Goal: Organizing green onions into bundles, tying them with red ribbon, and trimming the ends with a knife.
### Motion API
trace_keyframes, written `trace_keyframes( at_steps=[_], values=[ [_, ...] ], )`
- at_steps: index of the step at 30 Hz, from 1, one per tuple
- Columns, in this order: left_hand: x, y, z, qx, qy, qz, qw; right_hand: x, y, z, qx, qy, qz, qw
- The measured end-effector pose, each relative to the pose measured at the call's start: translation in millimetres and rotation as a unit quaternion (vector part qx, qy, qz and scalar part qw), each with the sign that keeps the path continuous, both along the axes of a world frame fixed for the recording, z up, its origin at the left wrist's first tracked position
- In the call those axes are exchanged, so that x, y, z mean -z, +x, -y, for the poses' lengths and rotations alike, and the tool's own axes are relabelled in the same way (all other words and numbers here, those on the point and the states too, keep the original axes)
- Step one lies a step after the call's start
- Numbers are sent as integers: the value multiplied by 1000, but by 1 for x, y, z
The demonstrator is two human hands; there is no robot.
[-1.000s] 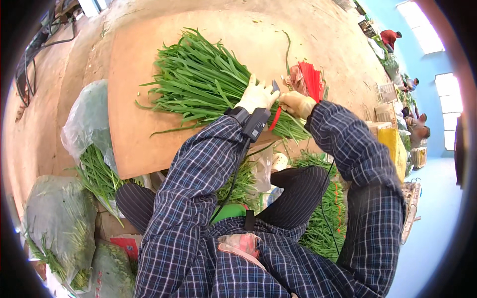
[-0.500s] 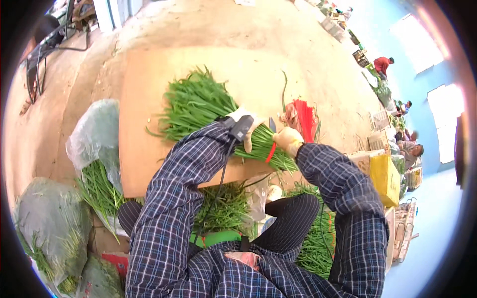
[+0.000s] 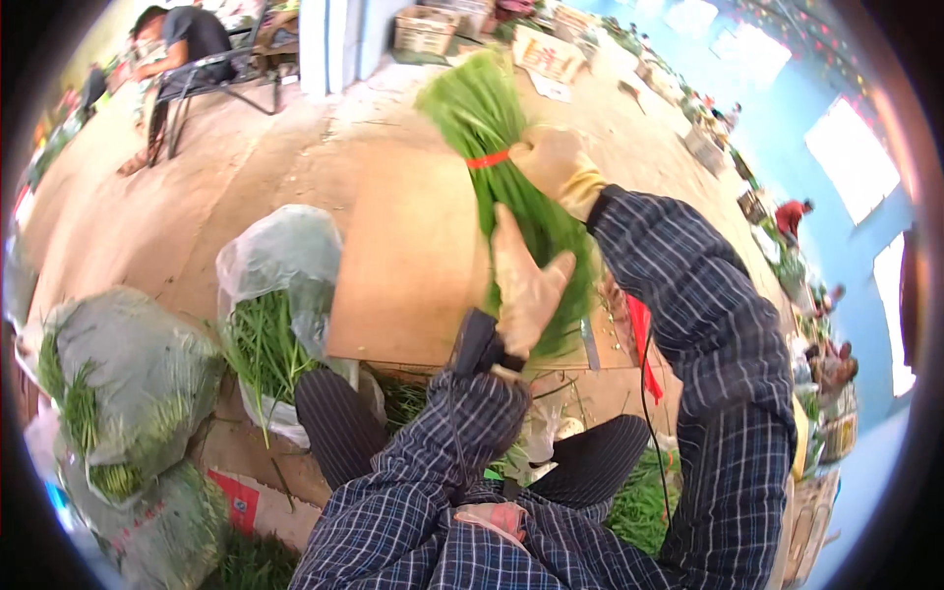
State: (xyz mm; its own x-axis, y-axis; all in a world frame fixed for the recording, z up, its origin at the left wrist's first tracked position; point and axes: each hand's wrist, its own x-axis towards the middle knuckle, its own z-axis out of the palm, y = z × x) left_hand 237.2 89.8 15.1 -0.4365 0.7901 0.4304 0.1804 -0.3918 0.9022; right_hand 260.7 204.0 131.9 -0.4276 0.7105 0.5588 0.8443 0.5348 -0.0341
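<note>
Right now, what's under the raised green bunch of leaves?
Under the red-banded green leaf bunch, held by the right hand and left hand, lies a flat brown cardboard sheet. The part directly behind the bunch is hidden.

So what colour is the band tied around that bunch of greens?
Red-orange; the band wraps the bunch of greens, clearest in the head view.

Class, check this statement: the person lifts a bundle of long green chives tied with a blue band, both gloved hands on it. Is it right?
Not quite. The head view shows the band is red, not blue. The rest holds: the bundle of long green chives is lifted, the left hand and right hand on it.
</note>
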Motion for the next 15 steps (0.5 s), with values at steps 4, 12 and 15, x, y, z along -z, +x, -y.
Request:
trace_keyframes(
  at_steps=[4, 12, 15],
  values=[
    [33, -45, 64, 500, -40, 319, 804, -23, -13, 71, -147, -8, 16, 989],
    [94, -36, 113, 501, 4, 657, 564, 17, 42, 180, -141, -289, 65, 945],
    [96, -18, 112, 487, 27, 624, 611, 36, 60, 184, -82, -331, -12, 940]
  ],
)
